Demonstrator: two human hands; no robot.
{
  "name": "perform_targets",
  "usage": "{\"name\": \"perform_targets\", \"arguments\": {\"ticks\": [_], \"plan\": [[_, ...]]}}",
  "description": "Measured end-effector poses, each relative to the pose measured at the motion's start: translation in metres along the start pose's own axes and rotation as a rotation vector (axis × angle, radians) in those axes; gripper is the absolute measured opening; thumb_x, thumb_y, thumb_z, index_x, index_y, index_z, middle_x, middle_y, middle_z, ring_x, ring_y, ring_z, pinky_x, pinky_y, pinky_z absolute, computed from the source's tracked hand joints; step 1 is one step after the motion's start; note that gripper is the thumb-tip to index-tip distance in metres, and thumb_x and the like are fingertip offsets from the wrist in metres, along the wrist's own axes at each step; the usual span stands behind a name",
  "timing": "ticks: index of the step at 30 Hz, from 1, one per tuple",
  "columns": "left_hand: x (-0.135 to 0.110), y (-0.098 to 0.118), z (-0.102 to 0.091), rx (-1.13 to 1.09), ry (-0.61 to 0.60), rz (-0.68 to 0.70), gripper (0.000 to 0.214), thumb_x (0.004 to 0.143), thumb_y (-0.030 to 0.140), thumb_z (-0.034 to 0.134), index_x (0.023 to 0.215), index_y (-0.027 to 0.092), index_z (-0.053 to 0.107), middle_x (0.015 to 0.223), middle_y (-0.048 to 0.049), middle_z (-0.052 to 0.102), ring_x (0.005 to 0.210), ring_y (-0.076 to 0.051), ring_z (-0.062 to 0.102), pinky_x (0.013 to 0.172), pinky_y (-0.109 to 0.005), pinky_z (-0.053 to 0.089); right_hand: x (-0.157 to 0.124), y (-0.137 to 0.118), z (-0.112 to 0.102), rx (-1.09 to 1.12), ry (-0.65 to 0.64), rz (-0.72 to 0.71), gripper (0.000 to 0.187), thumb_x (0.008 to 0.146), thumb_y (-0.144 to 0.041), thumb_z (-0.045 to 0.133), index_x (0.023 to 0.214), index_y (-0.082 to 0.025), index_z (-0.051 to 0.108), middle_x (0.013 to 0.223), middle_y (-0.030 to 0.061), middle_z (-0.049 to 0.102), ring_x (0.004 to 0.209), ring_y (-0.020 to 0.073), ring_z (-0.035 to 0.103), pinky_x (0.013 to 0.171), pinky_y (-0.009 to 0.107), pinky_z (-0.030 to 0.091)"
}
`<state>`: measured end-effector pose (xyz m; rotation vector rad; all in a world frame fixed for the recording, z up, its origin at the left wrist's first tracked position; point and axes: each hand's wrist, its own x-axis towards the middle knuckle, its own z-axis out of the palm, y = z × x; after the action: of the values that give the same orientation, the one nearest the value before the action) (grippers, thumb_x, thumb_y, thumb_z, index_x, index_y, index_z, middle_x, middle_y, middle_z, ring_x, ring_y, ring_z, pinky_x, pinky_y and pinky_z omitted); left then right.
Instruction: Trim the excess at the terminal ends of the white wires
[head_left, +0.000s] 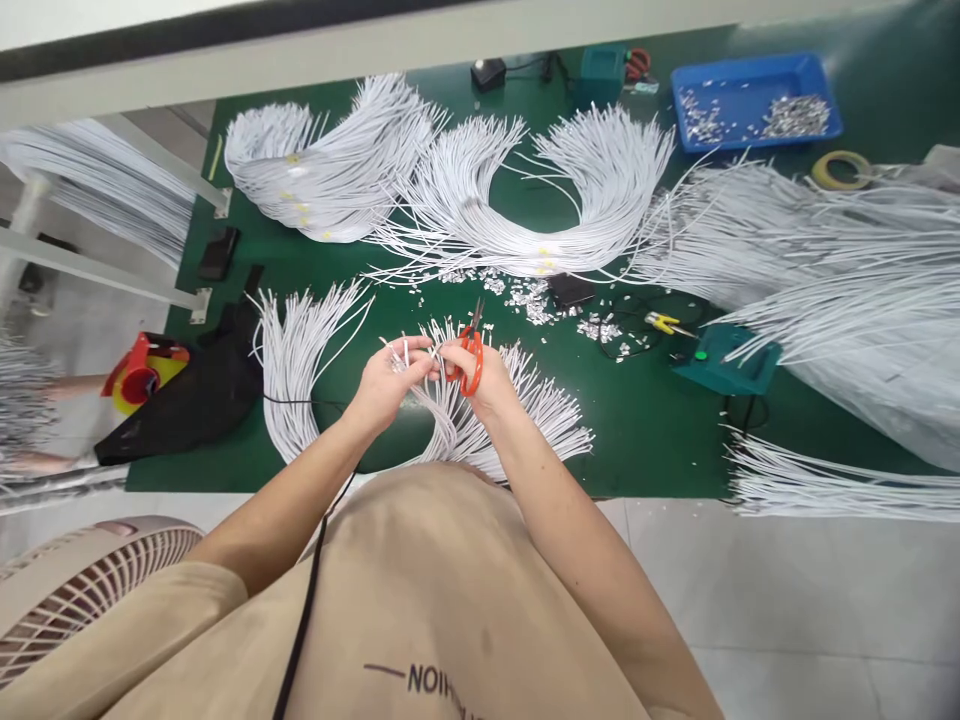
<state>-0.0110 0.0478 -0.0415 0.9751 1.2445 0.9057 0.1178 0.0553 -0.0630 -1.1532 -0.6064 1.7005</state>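
Note:
My left hand [391,378] is closed around the ends of a few white wires from the bundle [289,400] curled on the green table in front of me. Red-handled scissors [471,358] hang on the fingers of my right hand [487,380], their blades pointing away from my body. The fingertips of both hands meet at the wire ends, and the right ones seem to pinch there too, though what lies between them is too small to make out. More wire ends [551,410] fan out to the right, partly behind my right hand.
Small silvery pieces [532,300] lie scattered beyond my hands. Large white wire bundles [555,245] line the back. A blue tray [750,70] with metal bits stands back right, near a tape roll [840,170]. A green device [731,358] and yellow-handled tool [664,322] sit right; a fan [97,600] stands left.

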Motion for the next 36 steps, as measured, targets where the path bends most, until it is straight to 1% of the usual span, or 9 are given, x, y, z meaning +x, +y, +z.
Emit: {"name": "perform_targets", "arguments": {"ticks": [4,9,15,20,24,27,30,34,36], "plan": [[0.001,0.001,-0.002,-0.105,-0.102,-0.088,0.040,0.069,0.028,0.065,0.106,0.016,0.053,0.069,-0.0008,0.061,0.057,-0.010,0.054,0.057,-0.023,0.040,0.001,0.005,0.001,0.059,-0.072,0.004,0.023,0.062,-0.032,0.062,0.050,-0.016,0.051,0.049,-0.0032,0.047,0.050,0.0088,0.045,0.052,0.023,0.036],[0.002,0.004,-0.003,0.003,-0.039,-0.026,0.043,0.067,0.028,0.068,0.105,0.015,0.053,0.068,-0.0003,0.061,0.066,-0.013,0.058,0.060,-0.024,0.040,0.000,0.000,-0.001,-0.053,0.123,-0.040,0.029,0.066,-0.044,0.061,0.064,-0.015,0.061,0.048,-0.0055,0.042,0.046,0.0064,0.038,0.048,0.021,0.032],[0.003,0.004,-0.003,0.113,0.023,0.028,0.043,0.066,0.030,0.069,0.104,0.016,0.053,0.068,0.0003,0.061,0.064,-0.012,0.056,0.059,-0.024,0.039,-0.006,-0.005,0.003,-0.263,0.097,-0.175,0.024,0.063,-0.039,0.065,0.070,-0.016,0.065,0.060,-0.0019,0.057,0.060,0.0108,0.052,0.060,0.022,0.041],[0.002,0.005,-0.003,0.062,-0.024,-0.015,0.041,0.068,0.033,0.067,0.103,0.015,0.055,0.069,-0.0007,0.061,0.062,-0.012,0.056,0.057,-0.023,0.039,-0.002,0.002,0.003,-0.198,0.081,-0.104,0.025,0.064,-0.039,0.062,0.071,-0.015,0.065,0.059,-0.0017,0.057,0.055,0.0100,0.049,0.056,0.022,0.039],[0.000,0.006,-0.006,-0.014,-0.035,-0.086,0.043,0.069,0.032,0.066,0.106,0.014,0.055,0.079,-0.0055,0.064,0.071,-0.014,0.061,0.063,-0.024,0.043,0.002,0.006,-0.008,-0.311,0.277,-0.095,0.032,0.071,-0.043,0.055,0.072,-0.013,0.064,0.055,-0.0018,0.052,0.053,0.0105,0.046,0.056,0.024,0.037],[0.001,0.005,-0.008,-0.048,-0.029,-0.131,0.043,0.066,0.031,0.069,0.104,0.014,0.057,0.096,-0.0110,0.065,0.089,-0.019,0.062,0.074,-0.029,0.046,-0.001,-0.001,-0.011,-0.549,0.413,-0.337,0.025,0.075,-0.036,0.051,0.079,-0.015,0.065,0.075,0.0025,0.060,0.071,0.0142,0.053,0.070,0.026,0.040],[0.003,0.002,-0.008,-0.009,-0.036,-0.119,0.038,0.067,0.033,0.068,0.099,0.013,0.061,0.102,-0.0115,0.064,0.092,-0.020,0.060,0.078,-0.031,0.046,-0.006,-0.014,-0.001,-0.687,0.344,-0.525,0.023,0.080,-0.032,0.047,0.083,-0.018,0.064,0.086,0.0034,0.060,0.081,0.0138,0.054,0.075,0.023,0.040],[0.005,0.001,-0.006,0.225,-0.033,-0.024,0.032,0.067,0.032,0.065,0.093,0.013,0.065,0.087,-0.0061,0.067,0.079,-0.018,0.060,0.071,-0.028,0.045,-0.004,-0.023,0.017,-0.856,0.127,-0.495,0.020,0.078,-0.034,0.050,0.082,-0.019,0.064,0.083,0.0023,0.058,0.075,0.0135,0.053,0.067,0.023,0.039],[0.004,0.001,-0.005,0.333,-0.018,0.046,0.029,0.067,0.030,0.064,0.091,0.014,0.066,0.084,-0.0038,0.066,0.079,-0.018,0.058,0.072,-0.027,0.043,0.000,-0.022,0.020,-0.941,0.085,-0.453,0.017,0.075,-0.032,0.054,0.079,-0.020,0.064,0.083,0.0018,0.058,0.073,0.0138,0.053,0.065,0.024,0.039]]}}
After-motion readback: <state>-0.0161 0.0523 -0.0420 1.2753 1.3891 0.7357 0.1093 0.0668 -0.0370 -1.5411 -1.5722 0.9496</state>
